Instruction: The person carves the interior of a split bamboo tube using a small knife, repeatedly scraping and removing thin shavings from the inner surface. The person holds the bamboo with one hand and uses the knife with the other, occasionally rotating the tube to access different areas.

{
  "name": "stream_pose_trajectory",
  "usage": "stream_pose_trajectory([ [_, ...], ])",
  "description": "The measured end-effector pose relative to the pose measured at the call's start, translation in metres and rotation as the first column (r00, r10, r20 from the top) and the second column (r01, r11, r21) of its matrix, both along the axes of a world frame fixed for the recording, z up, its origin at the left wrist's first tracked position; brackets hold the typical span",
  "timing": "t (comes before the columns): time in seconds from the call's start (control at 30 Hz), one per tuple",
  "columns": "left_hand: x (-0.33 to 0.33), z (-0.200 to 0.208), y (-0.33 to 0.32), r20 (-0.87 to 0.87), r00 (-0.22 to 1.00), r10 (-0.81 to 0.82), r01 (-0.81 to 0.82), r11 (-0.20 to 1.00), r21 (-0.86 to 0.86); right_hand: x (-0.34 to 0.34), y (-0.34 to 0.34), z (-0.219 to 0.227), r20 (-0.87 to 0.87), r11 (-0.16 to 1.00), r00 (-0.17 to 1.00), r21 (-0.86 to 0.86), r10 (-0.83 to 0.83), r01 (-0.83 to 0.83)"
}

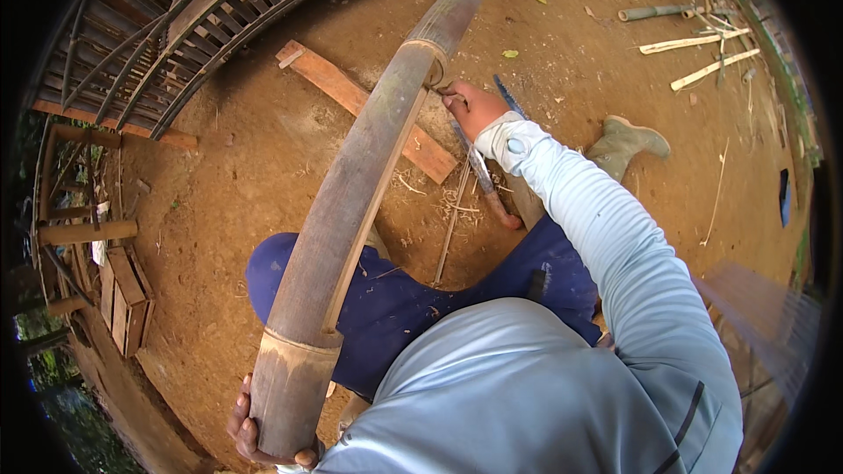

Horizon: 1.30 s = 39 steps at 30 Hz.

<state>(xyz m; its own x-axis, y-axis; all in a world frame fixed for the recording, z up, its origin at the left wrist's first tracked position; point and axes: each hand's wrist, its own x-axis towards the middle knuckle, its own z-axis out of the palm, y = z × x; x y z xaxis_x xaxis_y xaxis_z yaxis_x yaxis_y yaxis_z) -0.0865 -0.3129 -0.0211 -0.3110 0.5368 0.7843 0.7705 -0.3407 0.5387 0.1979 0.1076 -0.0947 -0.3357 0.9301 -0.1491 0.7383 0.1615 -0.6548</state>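
A long, thick bamboo pole (351, 158) slants from the lower left up to the top of the head view, over my lap. A long slot is cut along its right side between two ringed joints. My left hand (250, 428) wraps under the near end of the pole, fingers on its left side and thumb tip at the end. At the far end of the slot, my right hand (474, 110) is closed with its fingertips against the pole's edge. Anything in those fingers is too small to make out. Below it lies a long-bladed tool (479, 167) with a brown handle.
An orange-brown plank (338, 92) lies on the dirt under the pole, among shavings. A rubber boot (628, 145) is to the right. Bamboo pieces (659, 11) and pale strips (716, 68) lie at the far right. Slatted bamboo furniture (224, 9) stands far left, a wooden crate (127, 298) nearer.
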Motion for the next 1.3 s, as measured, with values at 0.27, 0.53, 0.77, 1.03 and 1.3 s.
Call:
stream_pose_trajectory([
  [0.27, 0.005, 0.009, 0.003, 0.033, 0.999, 0.011, -0.009, 0.999, -0.038, -0.014, -0.046, 0.011, -0.143, 0.995, 0.986, -0.034, 0.086, -0.091],
  [0.53, 0.013, 0.016, 0.006, 0.011, 0.996, 0.092, -0.091, 0.991, -0.095, -0.006, -0.026, -0.007, -0.207, 1.0, 0.978, 0.0, -0.021, 0.022],
  [0.77, 0.01, 0.012, 0.005, 0.016, 0.996, 0.088, -0.087, 0.995, -0.053, -0.013, -0.047, -0.015, -0.324, 0.993, 0.943, 0.111, 0.078, -0.044],
  [1.03, 0.012, 0.018, -0.002, 0.057, 0.987, 0.153, -0.142, 0.977, -0.162, -0.021, -0.052, -0.018, -0.325, 0.99, 0.94, 0.128, 0.103, -0.064],
  [1.3, 0.012, 0.017, 0.007, 0.013, 0.99, 0.14, -0.139, 0.988, -0.07, -0.015, -0.036, -0.034, -0.304, 0.992, 0.952, 0.129, 0.028, 0.012],
])
